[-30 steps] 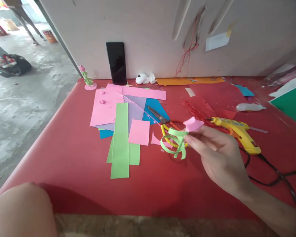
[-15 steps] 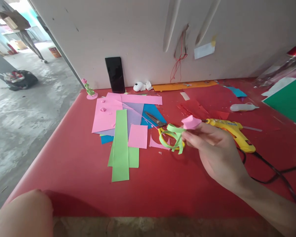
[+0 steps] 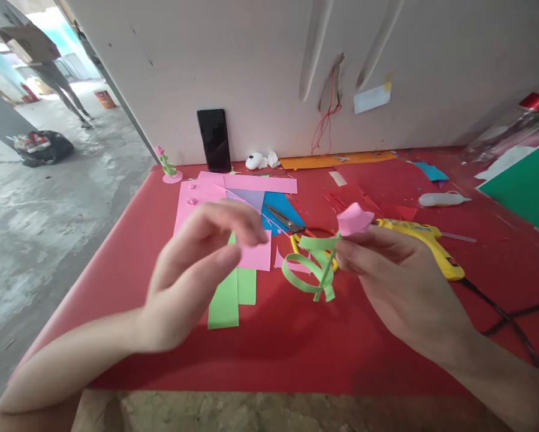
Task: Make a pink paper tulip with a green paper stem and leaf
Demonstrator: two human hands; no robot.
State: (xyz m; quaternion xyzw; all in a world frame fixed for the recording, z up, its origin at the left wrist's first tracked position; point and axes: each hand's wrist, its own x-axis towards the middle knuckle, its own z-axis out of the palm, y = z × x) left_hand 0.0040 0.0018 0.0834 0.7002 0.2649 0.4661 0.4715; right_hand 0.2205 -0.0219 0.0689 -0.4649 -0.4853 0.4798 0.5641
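Observation:
My right hand (image 3: pixel 395 282) pinches a paper flower: a pink paper bud (image 3: pixel 354 219) on top, with curled green paper strips (image 3: pixel 307 270) hanging below it, held above the red table (image 3: pixel 296 348). My left hand (image 3: pixel 201 264) is raised over the table, fingers apart and holding nothing, a short way left of the flower. It hides part of the stacked coloured sheets: pink sheets (image 3: pixel 246 182), long green strips (image 3: pixel 226 303) and a blue sheet (image 3: pixel 280 207).
Scissors (image 3: pixel 289 221) with yellow handles lie behind the flower. A yellow glue gun (image 3: pixel 424 243) with a black cord lies to the right. A white glue bottle (image 3: pixel 440 198), a black phone (image 3: pixel 214 140) against the wall and a small finished paper flower (image 3: pixel 168 165) stand further back.
My left hand has come up from the near left corner into the middle of the view, towards the flower. My right hand has tipped the flower slightly and kept its hold.

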